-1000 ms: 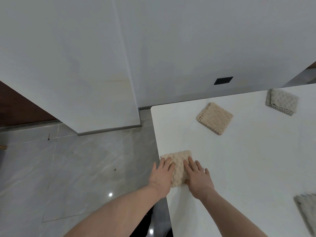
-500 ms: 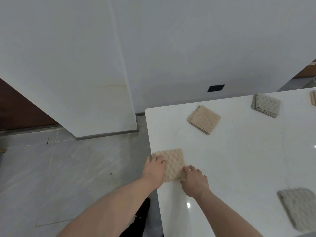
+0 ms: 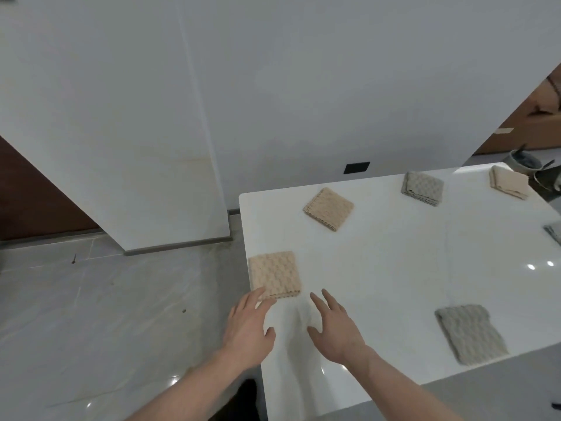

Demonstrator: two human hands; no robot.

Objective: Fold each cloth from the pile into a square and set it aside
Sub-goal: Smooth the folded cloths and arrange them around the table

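Observation:
A beige waffle cloth [image 3: 274,275], folded into a square, lies flat at the left edge of the white table [image 3: 379,268]. My left hand [image 3: 249,326] hovers just below it with straight spread fingers, its fingertips at the cloth's near corner. My right hand [image 3: 334,326] is spread open over bare table, a little to the right of the cloth and apart from it. Neither hand holds anything.
Other folded cloths lie on the table: a beige one [image 3: 328,209] at the back, a grey one [image 3: 422,188], a pale one [image 3: 508,185] far right, and a grey one [image 3: 471,333] near the front edge. Dark pots [image 3: 522,161] stand beyond the table's far right corner. A grey tiled floor [image 3: 106,299] lies on the left.
Both hands have drawn back off the folded beige cloth toward me and spread open. The camera has swung right, so more of the table shows.

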